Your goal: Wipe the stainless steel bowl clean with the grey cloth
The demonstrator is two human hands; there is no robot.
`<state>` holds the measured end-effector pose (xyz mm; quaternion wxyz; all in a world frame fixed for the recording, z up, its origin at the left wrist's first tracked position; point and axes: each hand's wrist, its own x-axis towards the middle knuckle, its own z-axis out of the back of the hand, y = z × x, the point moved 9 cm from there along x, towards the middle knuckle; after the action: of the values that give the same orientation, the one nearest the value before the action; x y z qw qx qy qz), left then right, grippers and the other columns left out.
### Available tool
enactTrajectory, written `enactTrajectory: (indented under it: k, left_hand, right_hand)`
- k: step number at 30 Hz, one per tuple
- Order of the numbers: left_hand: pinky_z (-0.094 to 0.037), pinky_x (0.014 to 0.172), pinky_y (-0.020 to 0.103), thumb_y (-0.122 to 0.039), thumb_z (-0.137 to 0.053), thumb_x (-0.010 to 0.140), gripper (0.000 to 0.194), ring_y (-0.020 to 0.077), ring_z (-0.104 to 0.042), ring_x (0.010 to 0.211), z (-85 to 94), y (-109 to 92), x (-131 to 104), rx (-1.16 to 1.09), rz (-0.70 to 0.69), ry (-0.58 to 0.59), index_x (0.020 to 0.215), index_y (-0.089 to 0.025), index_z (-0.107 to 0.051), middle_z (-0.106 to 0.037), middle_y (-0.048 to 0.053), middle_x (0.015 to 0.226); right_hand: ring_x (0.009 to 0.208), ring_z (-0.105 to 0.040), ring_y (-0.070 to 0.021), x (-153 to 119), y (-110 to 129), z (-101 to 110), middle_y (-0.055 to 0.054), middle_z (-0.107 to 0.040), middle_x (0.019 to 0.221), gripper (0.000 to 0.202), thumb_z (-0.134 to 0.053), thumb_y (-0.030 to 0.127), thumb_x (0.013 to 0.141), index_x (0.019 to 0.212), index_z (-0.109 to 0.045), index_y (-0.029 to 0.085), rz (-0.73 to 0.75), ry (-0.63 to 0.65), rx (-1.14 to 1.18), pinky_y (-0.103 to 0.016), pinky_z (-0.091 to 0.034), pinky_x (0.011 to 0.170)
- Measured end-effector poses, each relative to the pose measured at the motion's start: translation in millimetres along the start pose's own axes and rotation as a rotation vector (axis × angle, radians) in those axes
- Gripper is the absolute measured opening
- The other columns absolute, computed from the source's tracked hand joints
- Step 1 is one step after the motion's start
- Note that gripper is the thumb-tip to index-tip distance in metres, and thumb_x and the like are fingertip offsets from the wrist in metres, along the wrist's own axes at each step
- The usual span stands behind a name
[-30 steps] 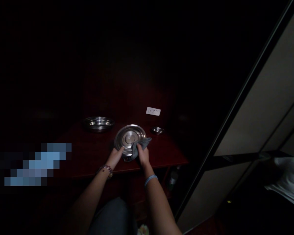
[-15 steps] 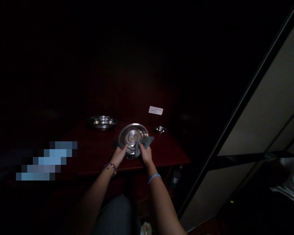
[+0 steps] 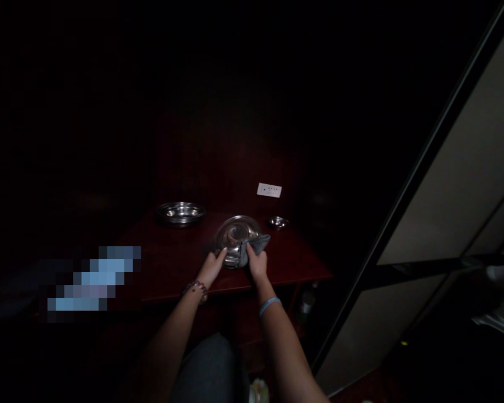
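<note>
A round, shiny metal plate is held above the front part of a dark red table. At its lower left edge my left hand grips the rim, thumb on the inner face. My right hand is closed on a grey cloth, which lies over the plate's lower right rim. The fingers of both hands are mostly hidden beneath the plate and cloth.
Other metal dishes stand at the table's back left, a small metal bowl at the back right. A white socket panel is on the wall. Under the dark red table is a bottle. Pale panels rise at right.
The plate has tilted and shifted slightly right with both hands, and looks a little blurred. The whole view has moved a little too. Both hands keep their hold.
</note>
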<state>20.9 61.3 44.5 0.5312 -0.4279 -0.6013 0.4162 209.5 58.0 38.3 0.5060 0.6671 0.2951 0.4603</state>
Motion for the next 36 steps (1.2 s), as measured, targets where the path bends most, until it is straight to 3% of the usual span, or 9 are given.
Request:
enactTrajectory:
  k: [4,7,11,18,27,32,36]
  left_hand:
    - [-0.051,0.093,0.037,-0.047,-0.061,0.079,0.047,0.0256,-0.065,0.108,-5.6,3,-2,-0.011,0.048,0.06,0.112,-0.013,-0.063,-0.07,0.014,0.114]
    - [-0.049,0.096,0.037,-0.051,-0.068,0.071,0.055,0.0249,-0.065,0.109,-13.4,4,-2,-0.023,0.006,0.132,0.111,-0.014,-0.063,-0.07,0.013,0.115]
    - [-0.043,0.102,0.039,-0.051,-0.077,0.06,0.061,0.0271,-0.062,0.112,-14.7,8,1,0.002,-0.03,0.144,0.105,-0.011,-0.066,-0.07,0.015,0.114]
    - [-0.046,0.097,0.039,-0.059,-0.074,0.058,0.063,0.0278,-0.065,0.104,-6.8,12,7,0.004,-0.016,0.091,0.097,-0.011,-0.068,-0.073,0.015,0.102]
    - [-0.047,0.095,0.039,-0.059,-0.069,0.065,0.055,0.0291,-0.066,0.104,5.4,15,9,0.032,0.004,-0.003,0.092,-0.011,-0.069,-0.074,0.015,0.099]
    - [-0.046,0.099,0.039,-0.05,-0.069,0.068,0.044,0.0295,-0.065,0.109,1.5,18,12,0.079,-0.02,0.043,0.088,-0.012,-0.072,-0.074,0.014,0.1]
    - [-0.046,0.1,0.037,-0.043,-0.067,0.069,0.041,0.0273,-0.065,0.11,-0.4,16,10,0.085,-0.024,0.032,0.096,-0.013,-0.072,-0.074,0.012,0.105]
  right_hand:
    - [0.09,-0.07,-0.0254,-1,3,10,-0.012,-0.075,0.095,0.041,-0.064,0.049,0.075,0.089,-0.074,0.012,0.004,-0.095,0.001,-0.03,-0.053,0.078]
    - [0.091,-0.071,-0.0259,-1,3,12,-0.013,-0.075,0.094,0.041,-0.063,0.05,0.076,0.088,-0.074,0.012,0.0,-0.102,-0.002,-0.031,-0.053,0.078]
    - [0.092,-0.07,-0.0262,0,1,5,-0.013,-0.075,0.097,0.042,-0.062,0.049,0.077,0.092,-0.073,0.012,0.009,-0.034,0.029,-0.032,-0.053,0.079]
    - [0.099,-0.069,-0.0239,0,-1,-15,-0.009,-0.074,0.104,0.041,-0.067,0.045,0.075,0.101,-0.072,0.014,0.021,0.164,0.092,-0.033,-0.051,0.09]
    - [0.108,-0.065,-0.0221,1,-9,-23,-0.006,-0.072,0.111,0.045,-0.068,0.044,0.074,0.111,-0.069,0.018,0.004,0.239,0.085,-0.033,-0.047,0.098]
    - [0.109,-0.065,-0.022,4,-13,-23,-0.006,-0.071,0.112,0.044,-0.069,0.042,0.074,0.112,-0.068,0.018,-0.014,0.238,0.112,-0.034,-0.046,0.1]
    - [0.108,-0.065,-0.0227,2,-10,-19,-0.007,-0.071,0.112,0.044,-0.068,0.039,0.074,0.112,-0.067,0.016,-0.022,0.217,0.113,-0.034,-0.046,0.099]
